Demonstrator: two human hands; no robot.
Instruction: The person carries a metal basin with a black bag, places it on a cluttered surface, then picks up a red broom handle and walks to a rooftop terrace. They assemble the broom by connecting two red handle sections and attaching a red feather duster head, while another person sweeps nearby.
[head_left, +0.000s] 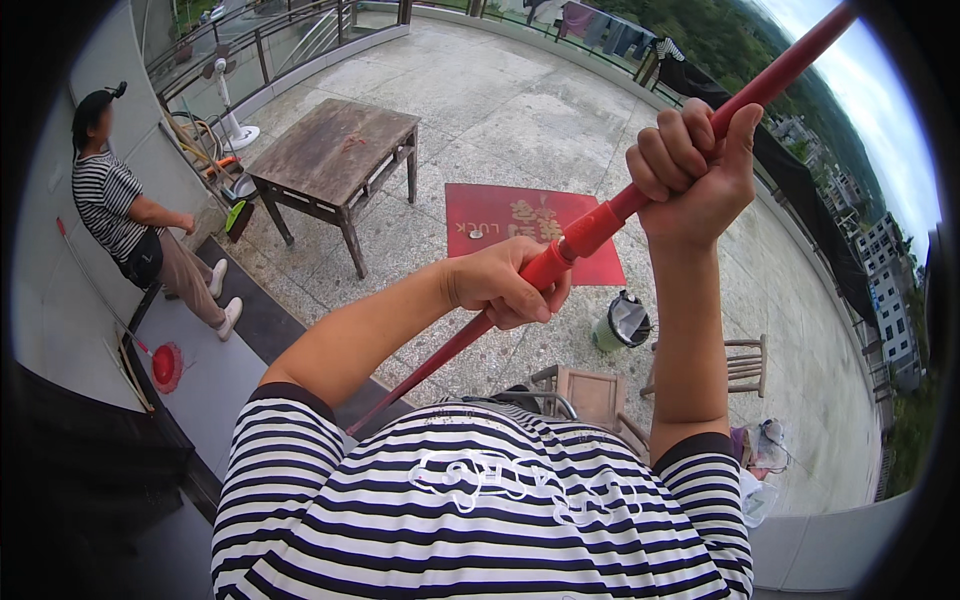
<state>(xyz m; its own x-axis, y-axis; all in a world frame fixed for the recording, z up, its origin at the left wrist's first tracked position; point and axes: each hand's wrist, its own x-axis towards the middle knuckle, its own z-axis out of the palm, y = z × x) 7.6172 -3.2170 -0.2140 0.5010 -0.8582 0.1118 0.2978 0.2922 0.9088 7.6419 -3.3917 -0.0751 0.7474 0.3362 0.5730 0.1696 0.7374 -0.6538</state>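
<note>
A long red telescopic pole [592, 229] slants across my chest, its lower part passing down to the left and its upper end running out of view at top right. My left hand [508, 284] is closed around it just below the thicker red collar at the joint. Higher up, my right hand [697, 172] wraps the upper section, fingers curled and thumb along the pole. The pole's top end is cut off by the picture's rim.
A wooden table [335, 150] stands ahead left, near a red mat [590, 262]. Another person [115, 195] stands at left, by a red mop [166, 366]. A bin [622, 322], a wooden chair [592, 392] and another chair [735, 367] are close in front. Railings [300, 40] edge the terrace.
</note>
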